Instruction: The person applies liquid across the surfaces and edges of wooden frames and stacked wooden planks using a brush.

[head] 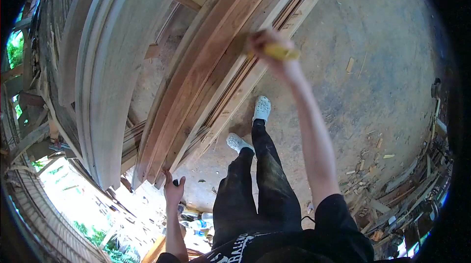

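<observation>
My right hand [271, 44] is blurred and closed around a yellow object [281, 52], too smeared to name exactly. It hovers over the near edge of a row of long reddish-brown wooden planks [206, 75]. At the lower end of that row, the fingers of my left hand [173, 191] touch a plank's end. A small dark object [176, 182] sits between its thumb and fingers. Narrow strips [232, 95] and a paler timber [224, 116] run along the near side of the planks.
Wide greyish boards [110, 79] stand left of the planks. My feet, in white clogs [262, 108], are on the stained concrete floor [353, 97] beside the pale timber. Scrap wood [401, 197] is heaped at right; plastic bottles [198, 223] lie near my left forearm.
</observation>
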### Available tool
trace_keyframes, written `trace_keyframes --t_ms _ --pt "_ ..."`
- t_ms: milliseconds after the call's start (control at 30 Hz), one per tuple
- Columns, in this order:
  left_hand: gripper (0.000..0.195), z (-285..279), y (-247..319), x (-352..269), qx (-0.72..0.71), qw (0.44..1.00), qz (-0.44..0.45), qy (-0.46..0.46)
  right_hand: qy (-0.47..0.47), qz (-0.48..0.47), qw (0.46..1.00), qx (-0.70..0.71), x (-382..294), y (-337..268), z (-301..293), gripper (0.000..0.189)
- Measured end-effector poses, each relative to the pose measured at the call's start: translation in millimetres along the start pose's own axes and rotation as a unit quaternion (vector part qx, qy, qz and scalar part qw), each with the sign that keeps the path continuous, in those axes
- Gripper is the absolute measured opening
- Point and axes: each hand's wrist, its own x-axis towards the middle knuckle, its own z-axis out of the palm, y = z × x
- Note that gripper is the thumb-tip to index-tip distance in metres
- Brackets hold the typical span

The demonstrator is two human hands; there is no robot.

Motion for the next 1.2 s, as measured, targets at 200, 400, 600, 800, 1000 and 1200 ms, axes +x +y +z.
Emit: trace_keyframes --t_ms 200,400,600,800,1000,1200 --pt "0.094 -5 6 0 0.011 1.000 0.003 -0.004 0.200 -0.078 0.948 -0.234 58 23 -67 0.010" --pt "0.092 -9 0 1 0.005 1.000 0.000 -0.007 0.304 0.045 0.950 0.054 -36 71 0 0.019" --pt "0.089 -18 26 -3 -0.027 0.998 -0.002 -0.065 0.327 0.265 0.797 0.432 -179 89 117 0.012" --pt "0.089 -20 -4 -1 -0.070 0.997 0.023 -0.033 0.127 0.445 0.797 0.389 -211 73 156 0.007" --pt "0.092 -26 12 -1 -0.056 0.995 -0.033 -0.070 0.212 0.330 0.866 0.310 -94 97 40 0.030" --pt "0.091 -24 14 -2 -0.063 0.996 -0.028 -0.057 0.367 0.147 0.797 0.456 -19 110 -54 0.026"
